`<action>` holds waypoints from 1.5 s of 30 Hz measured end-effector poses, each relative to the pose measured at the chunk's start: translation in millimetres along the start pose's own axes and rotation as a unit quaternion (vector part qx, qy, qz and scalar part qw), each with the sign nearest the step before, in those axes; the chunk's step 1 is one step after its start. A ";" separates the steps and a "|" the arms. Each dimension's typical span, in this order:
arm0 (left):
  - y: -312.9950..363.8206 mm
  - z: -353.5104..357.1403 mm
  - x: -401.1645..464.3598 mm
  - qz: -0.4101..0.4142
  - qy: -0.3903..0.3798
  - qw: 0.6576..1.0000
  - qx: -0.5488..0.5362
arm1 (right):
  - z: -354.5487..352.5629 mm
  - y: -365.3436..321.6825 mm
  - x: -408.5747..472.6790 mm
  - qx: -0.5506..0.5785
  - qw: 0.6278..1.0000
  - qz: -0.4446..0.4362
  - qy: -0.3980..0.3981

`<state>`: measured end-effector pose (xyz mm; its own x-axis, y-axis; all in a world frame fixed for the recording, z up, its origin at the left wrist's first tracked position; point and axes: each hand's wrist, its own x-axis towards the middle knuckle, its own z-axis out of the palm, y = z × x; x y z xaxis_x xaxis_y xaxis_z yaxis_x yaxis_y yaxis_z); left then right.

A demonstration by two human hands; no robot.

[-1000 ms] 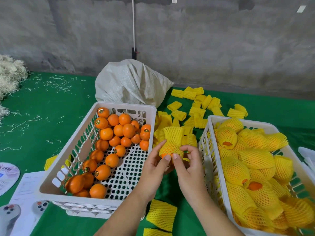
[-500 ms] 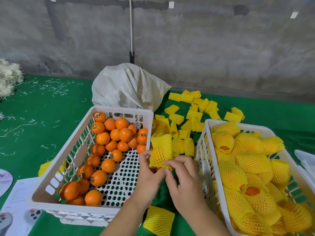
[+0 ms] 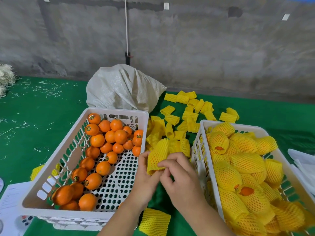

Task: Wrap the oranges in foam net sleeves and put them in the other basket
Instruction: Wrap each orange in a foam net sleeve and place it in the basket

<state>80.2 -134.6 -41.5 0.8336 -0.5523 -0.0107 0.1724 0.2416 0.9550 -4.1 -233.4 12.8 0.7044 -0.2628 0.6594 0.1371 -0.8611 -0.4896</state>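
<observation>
Your left hand (image 3: 146,174) and right hand (image 3: 180,181) both pinch one sleeved orange (image 3: 157,158) — fingers curled on the yellow net, between the two baskets. The left basket (image 3: 56,154) holds the bare oranges (image 3: 109,142); the right basket (image 3: 201,133) holds wrapped ones (image 3: 245,162). Loose sleeves (image 3: 189,114) lie behind on the green cloth (image 3: 34,116) — near a white sack (image 3: 122,87).
</observation>
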 end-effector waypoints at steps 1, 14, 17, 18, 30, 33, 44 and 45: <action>-2.2 -1.5 1.3 -0.001 0.007 1.000 -0.006 | 1.9 -1.6 -1.8 0.001 1.000 0.009 -0.005; -4.9 -8.2 5.6 0.050 0.030 0.998 0.013 | 6.7 16.3 -16.1 0.126 0.970 0.187 -0.093; -5.4 -9.2 5.7 0.061 0.014 0.995 0.075 | 3.4 17.7 -10.1 0.380 0.809 0.424 -0.149; -5.9 -8.0 4.2 0.067 -0.005 0.993 0.099 | 3.7 19.5 -7.7 0.431 0.765 0.456 -0.147; -13.8 -1.5 -3.6 0.071 -0.114 0.966 0.219 | -0.1 38.3 -0.8 0.361 0.795 0.487 0.024; -10.3 -6.8 -0.5 0.047 -0.037 0.988 0.143 | -32.3 79.0 12.5 0.335 0.806 0.482 0.076; -20.8 -4.0 7.1 0.029 -0.042 0.990 0.128 | -72.1 172.8 4.1 -0.260 0.878 0.333 -0.225; -21.2 -3.4 7.1 0.031 -0.044 0.989 0.134 | -69.6 168.7 -0.5 -0.293 0.872 0.313 -0.236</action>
<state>84.2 -140.9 -62.8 0.7874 -0.6131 0.0641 -0.0327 0.0622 0.9975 -29.8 -408.9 -30.4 0.7410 -0.6714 -0.0093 -0.6589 -0.7244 -0.2028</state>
